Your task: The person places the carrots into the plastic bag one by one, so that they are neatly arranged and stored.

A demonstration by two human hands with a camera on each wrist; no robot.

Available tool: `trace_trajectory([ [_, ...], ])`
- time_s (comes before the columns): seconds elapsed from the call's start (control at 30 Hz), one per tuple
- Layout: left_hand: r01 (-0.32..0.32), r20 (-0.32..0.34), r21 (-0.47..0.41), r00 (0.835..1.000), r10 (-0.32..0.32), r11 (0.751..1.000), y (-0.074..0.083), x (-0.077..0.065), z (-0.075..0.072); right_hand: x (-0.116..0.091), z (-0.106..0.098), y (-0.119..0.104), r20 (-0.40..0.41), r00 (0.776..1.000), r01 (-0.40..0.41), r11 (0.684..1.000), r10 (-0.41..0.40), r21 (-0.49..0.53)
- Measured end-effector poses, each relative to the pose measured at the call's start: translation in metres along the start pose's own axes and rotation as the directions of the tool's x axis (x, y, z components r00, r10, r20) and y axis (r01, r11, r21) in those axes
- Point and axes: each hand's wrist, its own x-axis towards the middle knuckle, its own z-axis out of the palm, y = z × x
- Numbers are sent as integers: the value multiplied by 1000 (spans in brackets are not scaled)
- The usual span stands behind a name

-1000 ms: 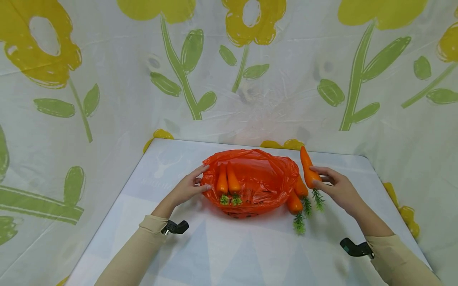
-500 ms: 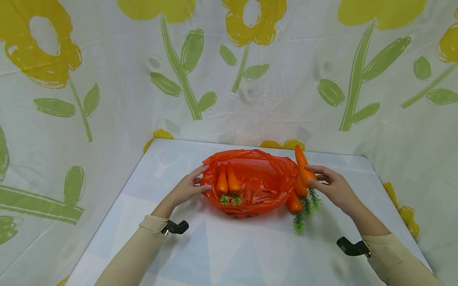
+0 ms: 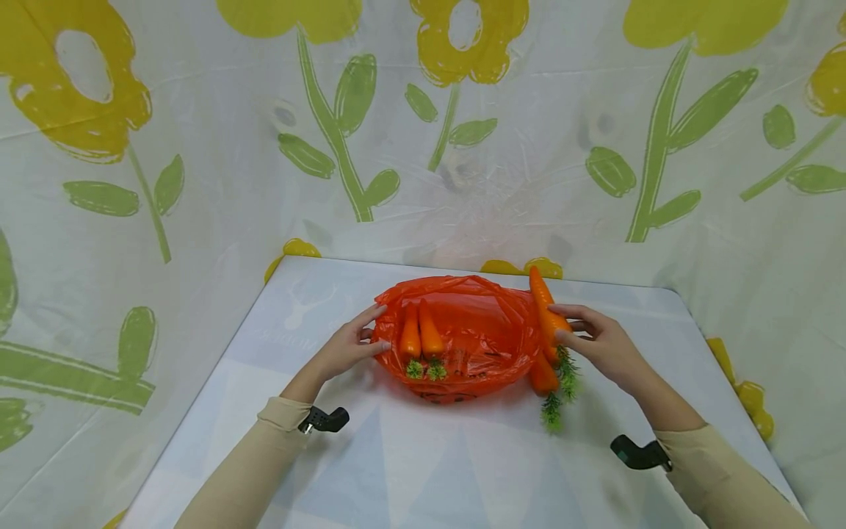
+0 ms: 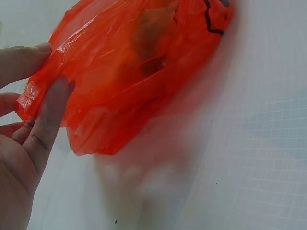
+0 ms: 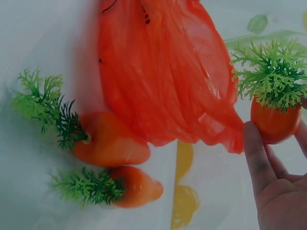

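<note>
A red plastic bag (image 3: pixel 485 367) lies with its mouth wide on the table. Inside, at the left, two orange carrots (image 3: pixel 432 339) rest side by side, short green tops toward me. My left hand (image 3: pixel 344 351) pinches the bag's left edge between thumb and fingers. My right hand (image 3: pixel 611 351) grips another carrot (image 3: pixel 543 305), held tilted at the bag's right rim, tip up and leafy top down. Below it, two more carrots (image 5: pixel 112 141) lie beside the bag in the right wrist view; the held one mostly hides one of them in the head view.
The white table (image 3: pixel 423 455) has pale blue triangle prints. Its back edge meets a hanging sheet (image 3: pixel 515 198) with yellow flowers, which also encloses both sides. A black wrist camera (image 3: pixel 640 452) sits on the right forearm, another camera (image 3: pixel 324 419) on the left.
My right hand has moved left with the carrot, from beside the bag to over its right rim. The left hand and the bag have stayed in place.
</note>
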Motion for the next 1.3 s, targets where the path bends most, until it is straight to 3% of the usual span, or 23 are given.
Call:
trace_trajectory([
  [0.83,5,-6,-1,1000,-5,1000,-1,0,1,16,29,-6,58,997,41,995,-47,87],
  [1.3,0,-2,-8,1000,0,1000,-1,0,1,24,50,-9,96,994,49,998,-52,35],
])
